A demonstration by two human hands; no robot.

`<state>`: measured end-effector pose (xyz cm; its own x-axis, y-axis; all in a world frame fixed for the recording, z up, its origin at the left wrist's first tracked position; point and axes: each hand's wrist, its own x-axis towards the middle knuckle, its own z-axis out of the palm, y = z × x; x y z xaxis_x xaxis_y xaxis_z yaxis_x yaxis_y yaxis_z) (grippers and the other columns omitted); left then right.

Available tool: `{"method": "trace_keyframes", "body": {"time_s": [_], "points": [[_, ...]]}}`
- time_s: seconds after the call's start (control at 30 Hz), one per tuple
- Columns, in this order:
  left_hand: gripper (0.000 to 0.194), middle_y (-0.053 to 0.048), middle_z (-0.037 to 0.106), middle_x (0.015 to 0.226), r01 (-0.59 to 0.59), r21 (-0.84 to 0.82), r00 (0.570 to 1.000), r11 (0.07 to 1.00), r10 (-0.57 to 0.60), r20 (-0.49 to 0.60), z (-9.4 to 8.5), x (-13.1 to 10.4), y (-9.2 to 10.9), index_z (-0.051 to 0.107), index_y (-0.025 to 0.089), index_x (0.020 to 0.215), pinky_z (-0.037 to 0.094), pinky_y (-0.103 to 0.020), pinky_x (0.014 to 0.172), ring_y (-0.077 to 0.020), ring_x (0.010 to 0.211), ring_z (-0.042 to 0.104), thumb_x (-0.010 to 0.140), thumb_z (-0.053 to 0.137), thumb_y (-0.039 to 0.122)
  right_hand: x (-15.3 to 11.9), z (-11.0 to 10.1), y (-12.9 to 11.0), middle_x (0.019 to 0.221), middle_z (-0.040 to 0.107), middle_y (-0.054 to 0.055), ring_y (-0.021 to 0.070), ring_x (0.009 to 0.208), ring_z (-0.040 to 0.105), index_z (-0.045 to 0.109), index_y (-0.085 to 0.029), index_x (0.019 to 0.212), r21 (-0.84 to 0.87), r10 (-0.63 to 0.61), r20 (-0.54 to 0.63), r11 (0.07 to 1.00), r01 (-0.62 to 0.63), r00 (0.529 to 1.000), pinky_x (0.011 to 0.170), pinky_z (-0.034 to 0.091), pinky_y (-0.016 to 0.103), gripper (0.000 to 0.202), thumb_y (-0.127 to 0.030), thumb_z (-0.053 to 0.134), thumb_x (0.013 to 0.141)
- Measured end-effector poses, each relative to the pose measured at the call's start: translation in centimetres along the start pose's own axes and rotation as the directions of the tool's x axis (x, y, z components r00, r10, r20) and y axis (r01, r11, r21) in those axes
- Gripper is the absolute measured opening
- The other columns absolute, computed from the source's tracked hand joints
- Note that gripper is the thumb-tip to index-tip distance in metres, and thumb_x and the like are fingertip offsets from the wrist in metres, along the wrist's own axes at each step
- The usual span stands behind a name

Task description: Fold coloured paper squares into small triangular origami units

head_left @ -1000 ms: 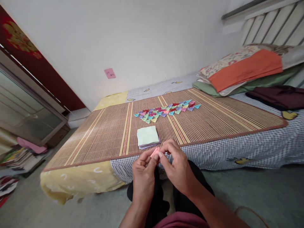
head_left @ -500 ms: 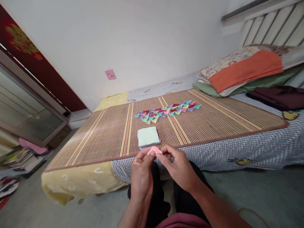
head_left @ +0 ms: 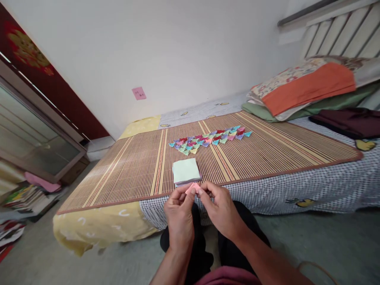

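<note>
1. far left, a glass-fronted cabinet [head_left: 38, 134] is cut off by the picture's edge; near it, a pile of books and papers [head_left: 25, 198] is too blurred to read
2. the striped mat [head_left: 124, 174] stops short of the bed's [head_left: 103, 227] front edge, with a wide stretch between its left border and the paper stack
3. the left hand [head_left: 179, 213] pinches the pink folded paper [head_left: 192, 187] between thumb and fingers; its curled fingertips are mostly hidden
4. the paper stack [head_left: 186, 170], pale green on top, lies just beyond that paper, its lower sheets hard to count
5. farther back, rows of folded paper pieces [head_left: 209, 141] crowd together, some overlapping
6. the right hand [head_left: 222, 208] pinches the pink paper's right corner; thumbs cover its lower part, so its folds are unclear
7. far right, piled bedding [head_left: 310, 89] runs out of view
</note>
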<state>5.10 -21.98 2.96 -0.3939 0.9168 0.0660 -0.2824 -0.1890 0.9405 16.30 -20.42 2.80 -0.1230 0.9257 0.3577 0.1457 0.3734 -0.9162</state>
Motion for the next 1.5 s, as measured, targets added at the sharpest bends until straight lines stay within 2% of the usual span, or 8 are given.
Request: {"method": "trace_keyframes", "body": {"time_s": [0.23,0.43,0.67,0.87,0.97,1.1,1.23,1.5], "points": [[0.018,-0.005,0.081,0.091,-0.107,0.123,0.994,0.987,0.105,0.021,-0.2,-0.1,0.0,0.081,0.019,0.094,0.054,-0.029,0.084,-0.0193,0.087,0.073,0.08,0.083,0.03,0.5,0.1,0.5,0.068,0.058,0.0,0.0157,0.064,0.053,0.062,-0.019,0.078,0.13,0.057,0.056,0.989,-0.064,0.997,0.059,0.042,0.027,0.033,-0.044,0.055,0.099],[0.016,-0.002,0.074,0.074,0.097,-0.012,0.991,0.995,-0.096,0.09,-0.6,1.3,1.1,0.079,0.015,0.077,0.047,-0.022,0.071,-0.012,0.069,0.061,0.069,0.089,0.024,1.1,-1.6,0.7,0.072,0.059,0.001,0.0159,0.069,0.054,0.062,-0.018,0.078,0.121,0.078,0.147,0.988,-0.096,0.986,0.065,0.043,0.028,0.031,-0.038,0.052,0.1],[0.026,0.001,0.064,0.063,0.236,-0.116,0.969,0.965,-0.225,0.103,-0.7,1.6,0.3,0.072,0.014,0.066,0.038,-0.02,0.057,-0.0081,0.057,0.049,0.06,0.092,0.03,1.6,-2.5,0.3,0.073,0.061,0.001,0.0155,0.068,0.055,0.063,-0.018,0.079,0.097,0.086,0.164,0.99,-0.103,0.983,0.064,0.042,0.027,0.033,-0.041,0.053,0.1],[0.032,-0.002,0.064,0.064,0.346,-0.115,0.927,0.931,-0.321,0.193,-0.4,1.1,0.7,0.073,0.011,0.069,0.039,-0.02,0.053,-0.0099,0.057,0.054,0.061,0.093,0.034,0.9,-2.1,0.8,0.064,0.049,-0.003,0.0133,0.06,0.044,0.056,-0.019,0.071,0.067,0.092,0.173,0.992,-0.105,0.981,0.056,0.035,0.027,0.03,-0.036,0.054,0.097],[0.031,-0.003,0.068,0.069,0.312,-0.072,0.927,0.947,-0.287,0.242,-0.7,1.0,1.2,0.074,0.012,0.075,0.043,-0.021,0.057,-0.0105,0.061,0.058,0.069,0.09,0.038,1.2,-2.4,1.3,0.065,0.048,-0.003,0.0134,0.061,0.043,0.054,-0.02,0.07,0.069,0.106,0.204,0.99,-0.122,0.973,0.058,0.035,0.027,0.031,-0.037,0.053,0.096],[0.037,-0.005,0.076,0.081,0.239,0.038,0.934,0.97,-0.24,0.264,-1.1,0.7,1.6,0.075,0.013,0.09,0.049,-0.021,0.065,-0.0133,0.07,0.067,0.062,0.095,0.027,1.5,-2.6,1.6,0.065,0.047,-0.003,0.0134,0.062,0.043,0.052,-0.02,0.069,0.061,0.131,0.214,0.987,-0.147,0.968,0.058,0.035,0.027,0.031,-0.038,0.054,0.094],[0.035,-0.005,0.075,0.07,0.254,0.034,0.936,0.967,-0.255,0.243,-1.0,0.4,1.4,0.074,0.011,0.089,0.049,-0.02,0.058,-0.0125,0.06,0.067,0.065,0.092,0.028,1.6,-2.4,1.8,0.062,0.041,-0.005,0.0124,0.059,0.039,0.046,-0.021,0.064,0.046,0.145,0.217,0.986,-0.159,0.965,0.055,0.032,0.027,0.033,-0.037,0.055,0.092],[0.038,-0.009,0.076,0.068,0.495,0.007,0.816,0.869,-0.468,0.339,-0.8,0.9,1.2,0.07,0.011,0.08,0.048,-0.019,0.051,-0.0148,0.055,0.071,0.064,0.092,0.037,1.7,-2.7,2.1,0.058,0.04,-0.005,0.0121,0.057,0.039,0.041,-0.022,0.059,0.024,0.149,0.215,0.987,-0.158,0.965,0.053,0.033,0.025,0.033,-0.035,0.053,0.088]]}}
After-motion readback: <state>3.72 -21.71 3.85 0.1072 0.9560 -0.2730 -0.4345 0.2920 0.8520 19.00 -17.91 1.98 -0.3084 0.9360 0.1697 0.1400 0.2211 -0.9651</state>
